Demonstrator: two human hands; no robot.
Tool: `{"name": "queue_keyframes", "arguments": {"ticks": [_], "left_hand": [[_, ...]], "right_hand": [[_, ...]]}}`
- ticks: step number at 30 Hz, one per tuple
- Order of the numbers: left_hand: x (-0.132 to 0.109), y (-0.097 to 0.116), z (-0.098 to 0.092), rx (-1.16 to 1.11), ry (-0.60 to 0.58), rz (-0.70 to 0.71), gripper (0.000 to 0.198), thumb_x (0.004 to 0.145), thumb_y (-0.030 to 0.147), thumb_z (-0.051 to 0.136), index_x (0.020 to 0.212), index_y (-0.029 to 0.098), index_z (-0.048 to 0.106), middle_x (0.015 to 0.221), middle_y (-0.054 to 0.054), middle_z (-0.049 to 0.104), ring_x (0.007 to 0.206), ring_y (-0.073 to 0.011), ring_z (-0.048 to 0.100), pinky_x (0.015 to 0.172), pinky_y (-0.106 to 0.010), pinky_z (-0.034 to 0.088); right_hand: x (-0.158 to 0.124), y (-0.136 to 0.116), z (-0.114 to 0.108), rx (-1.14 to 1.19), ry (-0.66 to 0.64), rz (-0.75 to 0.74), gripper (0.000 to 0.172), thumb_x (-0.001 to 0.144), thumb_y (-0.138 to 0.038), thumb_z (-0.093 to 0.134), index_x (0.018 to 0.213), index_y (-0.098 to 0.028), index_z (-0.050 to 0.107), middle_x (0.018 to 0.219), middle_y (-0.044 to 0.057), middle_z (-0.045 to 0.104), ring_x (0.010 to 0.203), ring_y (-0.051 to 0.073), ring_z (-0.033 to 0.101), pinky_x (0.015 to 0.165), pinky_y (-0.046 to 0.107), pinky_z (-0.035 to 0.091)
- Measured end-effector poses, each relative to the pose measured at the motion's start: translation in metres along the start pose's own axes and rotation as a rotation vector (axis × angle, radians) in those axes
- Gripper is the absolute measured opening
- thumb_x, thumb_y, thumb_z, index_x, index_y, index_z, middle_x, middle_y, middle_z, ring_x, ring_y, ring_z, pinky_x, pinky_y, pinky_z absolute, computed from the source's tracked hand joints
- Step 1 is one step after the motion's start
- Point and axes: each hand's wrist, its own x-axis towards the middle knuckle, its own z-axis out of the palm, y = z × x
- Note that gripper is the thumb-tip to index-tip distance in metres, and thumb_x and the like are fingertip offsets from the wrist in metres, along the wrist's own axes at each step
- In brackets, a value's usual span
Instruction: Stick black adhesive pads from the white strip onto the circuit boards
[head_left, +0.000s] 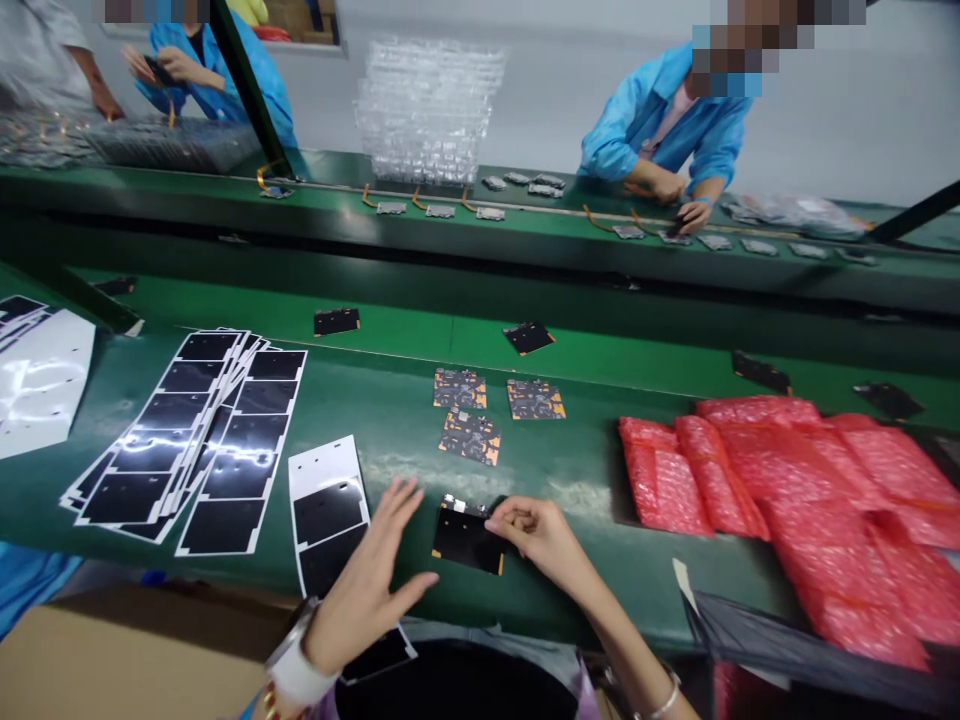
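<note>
Right hand (536, 540) narrowed at black card (465, 548) — left hand (367, 570) open wide.
Fingers curled, seemingly pinching the card's right edge — contact partly hidden; card flat on green bench (480, 610), near white backing strip (319, 468).

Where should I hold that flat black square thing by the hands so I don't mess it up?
Pinch the flat black rectangular sheet by its right edge, coming from the right, where the right hand sits. It lies flat on the green conveyor belt, so edges are easiest. Avoid the silvery bits on its far edge.
</note>
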Motion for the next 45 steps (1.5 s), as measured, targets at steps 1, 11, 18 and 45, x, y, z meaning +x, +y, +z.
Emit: {"name": "queue_keyframes", "arguments": {"ticks": [1,11,18,45], "left_hand": [[0.008,-0.001,0.009,-0.016,-0.124,0.046,0.091,0.095,0.024,0.067,0.163,0.03,0.007,0.166,-0.012,0.03,0.155,-0.0277,0.022,0.124,-0.052,0.031],[0.036,-0.022,0.045,-0.052,-0.181,0.163,0.117,0.081,0.017,0.083,0.16,0.036,-0.001,0.15,-0.01,0.055,0.147,-0.0304,0.04,0.124,-0.056,0.033],[0.032,-0.026,0.05,-0.149,-0.161,0.143,0.118,0.078,0.018,0.086,0.161,0.039,0.004,0.153,-0.011,0.052,0.147,-0.0343,0.04,0.122,-0.063,0.032],[0.035,-0.029,0.029,-0.471,0.198,-0.171,0.027,0.093,0.035,0.068,0.072,0.02,0.06,0.077,-0.002,0.061,0.074,-0.0172,0.058,0.07,-0.03,0.045]], "right_hand": [[0.001,0.0,0.0,-0.006,0.001,-0.009,0.035,0.078,-0.051,0.075,0.074,-0.016,0.071,0.063,0.001,0.063,0.051,0.011,0.048,0.05,0.023,0.033],[-0.018,-0.017,0.007,-0.455,0.147,-0.366,0.021,0.098,-0.031,0.062,0.082,-0.02,0.071,0.069,0.002,0.069,0.058,0.015,0.061,0.057,0.024,0.044],[-0.059,-0.049,-0.001,-0.861,0.27,-0.922,0.021,0.098,-0.008,0.056,0.096,-0.021,0.073,0.077,0.004,0.074,0.063,0.016,0.066,0.061,0.028,0.049],[-0.015,-0.028,0.043,0.088,0.427,-0.137,0.045,0.082,-0.06,0.075,0.069,-0.019,0.064,0.062,0.002,0.065,0.059,0.016,0.061,0.06,0.027,0.052]]}}
